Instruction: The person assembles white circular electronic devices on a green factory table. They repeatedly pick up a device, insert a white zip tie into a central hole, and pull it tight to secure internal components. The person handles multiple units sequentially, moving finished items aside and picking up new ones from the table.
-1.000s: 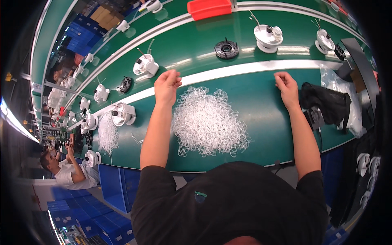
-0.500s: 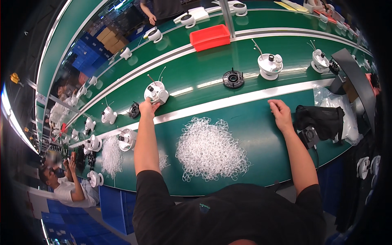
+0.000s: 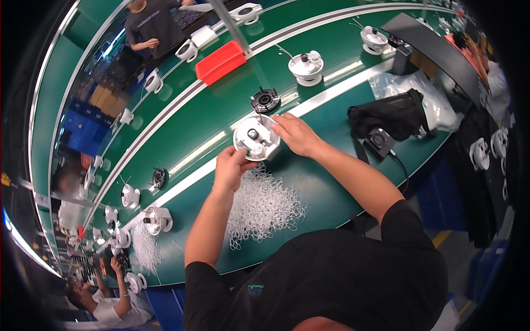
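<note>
Between my two hands hangs a white round camera housing (image 3: 266, 135), its open side up, showing a black cylindrical part and white fittings inside. My left hand (image 3: 228, 170) is closed on its lower left edge. At the upper right rim, the fingers of my right hand (image 3: 296, 133) are closed on the housing; a thin wire seems to stand there, but its hold is unclear. Just below lies a heap of white looped cable ties or rings (image 3: 264, 207) on the green worktop. Beyond the housing, a black round slotted part (image 3: 265, 100) rests on the green belt.
Another white housing (image 3: 306, 67) with wires stands on the belt, and one (image 3: 158, 219) lies at left. A red tray (image 3: 221, 62) sits farther back. To the right are a black pouch (image 3: 386, 115), a small black device (image 3: 381, 141) and clear plastic bags (image 3: 441, 107). Co-workers stand nearby.
My left hand has brought the white housing off the belt, toward me and to the right. My right hand has come in from the right and now grips it too. The view has turned.
</note>
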### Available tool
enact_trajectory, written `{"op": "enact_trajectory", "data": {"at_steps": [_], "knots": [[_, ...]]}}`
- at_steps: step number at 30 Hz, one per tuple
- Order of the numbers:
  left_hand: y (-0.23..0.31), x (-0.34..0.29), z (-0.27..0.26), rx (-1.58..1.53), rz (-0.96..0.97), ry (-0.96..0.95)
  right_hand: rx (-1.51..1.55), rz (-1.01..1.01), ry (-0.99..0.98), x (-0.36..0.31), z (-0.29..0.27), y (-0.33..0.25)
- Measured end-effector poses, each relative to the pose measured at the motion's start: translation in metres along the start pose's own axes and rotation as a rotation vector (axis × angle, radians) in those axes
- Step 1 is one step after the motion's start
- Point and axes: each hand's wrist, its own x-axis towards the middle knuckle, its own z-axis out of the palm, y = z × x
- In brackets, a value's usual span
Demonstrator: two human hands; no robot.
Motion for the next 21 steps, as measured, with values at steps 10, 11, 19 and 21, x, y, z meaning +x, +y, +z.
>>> {"op": "enact_trajectory", "data": {"at_steps": [10, 11, 19, 21], "knots": [[-0.014, -0.009, 0.053, 0.098, -0.117, -0.149, 0.061, 0.135, -0.025, -0.005, -0.034, 0.026], [-0.014, -0.009, 0.053, 0.108, -0.145, -0.182, 0.117, 0.152, -0.027, -0.004, -0.034, 0.028], [-0.017, -0.019, 0.054, 0.013, -0.228, -0.159, 1.058, 0.560, 0.061, -0.003, -0.031, 0.029], [-0.018, -0.017, 0.054, 0.001, -0.230, -0.162, 1.014, 0.492, 0.081, -0.004, -0.026, 0.033]]}}
